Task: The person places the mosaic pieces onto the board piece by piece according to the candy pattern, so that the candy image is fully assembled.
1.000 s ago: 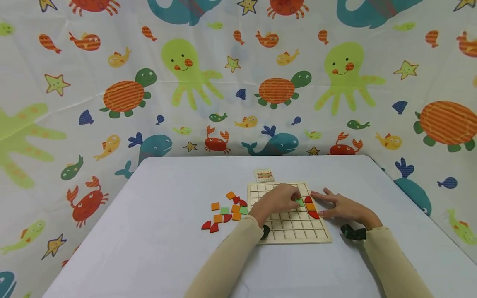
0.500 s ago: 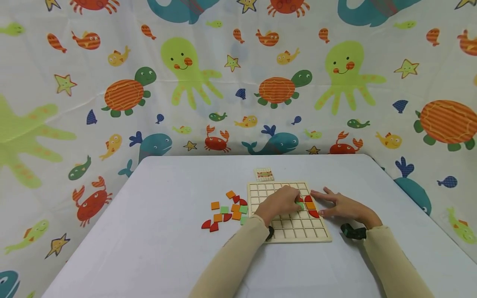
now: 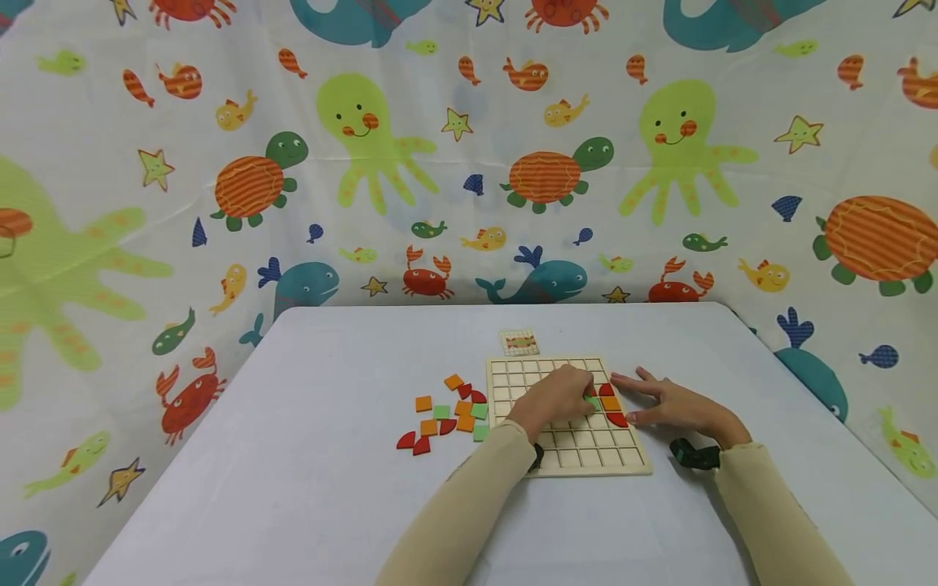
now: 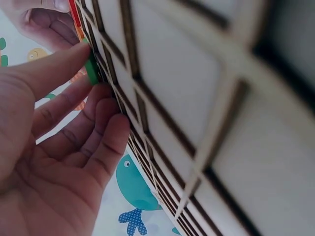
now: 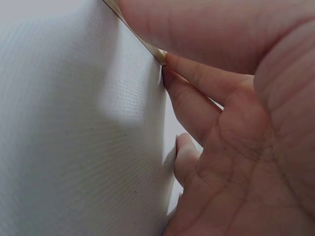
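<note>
A wooden grid board (image 3: 579, 462) lies on the white table. My left hand (image 3: 555, 399) reaches over its middle and pinches a green square tile (image 3: 593, 404) low at the grid, just left of an orange square tile (image 3: 611, 404). In the left wrist view the thumb is on the green tile (image 4: 91, 69), with the other fingers bent beneath it. Red quarter-round tiles (image 3: 617, 420) lie above and below the orange one. My right hand (image 3: 681, 409) rests at the board's right edge, fingers spread; in the right wrist view, straight fingers (image 5: 197, 105) touch the board's edge (image 5: 142, 39).
Left of the board, loose orange (image 3: 423, 404), green (image 3: 441, 413) and red (image 3: 406, 441) tiles are scattered, several in all. A small pattern card (image 3: 519, 343) lies behind the board. A printed sea-animal cloth (image 3: 469, 146) hangs beyond the table (image 3: 308, 456).
My left hand has moved slightly right and brought the green tile, tilted earlier, down flatter beside the orange tile. My right hand has stayed at the board's edge.
</note>
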### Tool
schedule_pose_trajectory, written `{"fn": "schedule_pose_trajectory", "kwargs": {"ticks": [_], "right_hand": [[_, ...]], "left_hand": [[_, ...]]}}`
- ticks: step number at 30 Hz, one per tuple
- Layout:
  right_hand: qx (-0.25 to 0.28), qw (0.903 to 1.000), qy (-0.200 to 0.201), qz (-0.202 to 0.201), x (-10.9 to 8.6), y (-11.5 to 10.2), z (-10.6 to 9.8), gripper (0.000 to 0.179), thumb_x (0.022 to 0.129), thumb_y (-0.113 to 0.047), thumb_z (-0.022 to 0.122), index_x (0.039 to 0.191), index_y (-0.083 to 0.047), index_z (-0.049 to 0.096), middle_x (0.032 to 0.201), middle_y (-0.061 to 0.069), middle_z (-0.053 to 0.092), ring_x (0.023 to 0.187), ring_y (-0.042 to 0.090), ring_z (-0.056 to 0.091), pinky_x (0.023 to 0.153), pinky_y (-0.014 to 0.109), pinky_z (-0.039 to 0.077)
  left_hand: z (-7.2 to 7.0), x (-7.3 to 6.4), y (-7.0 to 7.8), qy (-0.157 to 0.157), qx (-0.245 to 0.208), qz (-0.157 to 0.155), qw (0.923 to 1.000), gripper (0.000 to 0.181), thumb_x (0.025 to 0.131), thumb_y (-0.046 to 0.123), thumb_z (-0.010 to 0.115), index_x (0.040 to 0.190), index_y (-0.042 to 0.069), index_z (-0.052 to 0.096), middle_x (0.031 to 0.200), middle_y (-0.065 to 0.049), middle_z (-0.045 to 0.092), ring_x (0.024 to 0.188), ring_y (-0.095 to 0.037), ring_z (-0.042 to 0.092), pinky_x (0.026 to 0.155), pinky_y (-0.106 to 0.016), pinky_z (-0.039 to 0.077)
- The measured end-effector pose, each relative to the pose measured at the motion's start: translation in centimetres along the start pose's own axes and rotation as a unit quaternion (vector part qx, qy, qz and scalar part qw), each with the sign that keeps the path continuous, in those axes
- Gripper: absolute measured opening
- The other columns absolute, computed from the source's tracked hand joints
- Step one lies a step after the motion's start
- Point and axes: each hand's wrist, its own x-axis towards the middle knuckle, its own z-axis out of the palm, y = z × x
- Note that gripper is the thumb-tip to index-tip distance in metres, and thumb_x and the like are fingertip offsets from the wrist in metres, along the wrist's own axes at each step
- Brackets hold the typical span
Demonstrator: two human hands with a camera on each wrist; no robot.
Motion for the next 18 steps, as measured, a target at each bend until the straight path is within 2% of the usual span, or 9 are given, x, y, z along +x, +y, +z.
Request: {"fn": "schedule_pose_trajectory", "kwargs": {"ticks": [9, 14, 18], "right_hand": [[-0.002, 1.0000, -0.003, -0.007, -0.07, 0.26, 0.05, 0.089, 0.091, -0.037, 0.079, 0.165, -0.009, 0.038, 0.170, 0.039, 0.004, 0.151, 0.067, 0.001, 0.107, 0.089, 0.008], [-0.002, 1.0000, -0.003, -0.006, -0.11, 0.31, 0.10, 0.089, 0.092, -0.037, 0.079, 0.166, -0.009, 0.038, 0.170, 0.039, 0.004, 0.151, 0.068, 0.001, 0.107, 0.089, 0.009], [-0.003, 1.0000, -0.003, -0.007, -0.16, 0.29, 0.11, 0.089, 0.092, -0.036, 0.079, 0.166, -0.010, 0.038, 0.170, 0.039, 0.004, 0.150, 0.069, 0.002, 0.107, 0.089, 0.009]], "left_hand": [[0.25, 0.22, 0.10, -0.002, -0.005, -0.001, 1.0000, 0.017, 0.102, 0.018, 0.077, 0.113, 0.008, 0.070, 0.099, 0.003, 0.064, 0.087, -0.012, 0.056, 0.079, -0.021, 0.048], [0.35, 0.09, 0.15, -0.007, -0.013, -0.008, 0.9999, 0.021, 0.102, 0.020, 0.076, 0.119, 0.009, 0.071, 0.107, 0.003, 0.067, 0.092, -0.011, 0.057, 0.085, -0.021, 0.050], [0.33, -0.02, 0.15, -0.006, -0.019, -0.001, 0.9998, 0.025, 0.103, 0.020, 0.075, 0.125, 0.009, 0.072, 0.112, 0.002, 0.069, 0.096, -0.010, 0.058, 0.090, -0.021, 0.050]]}}
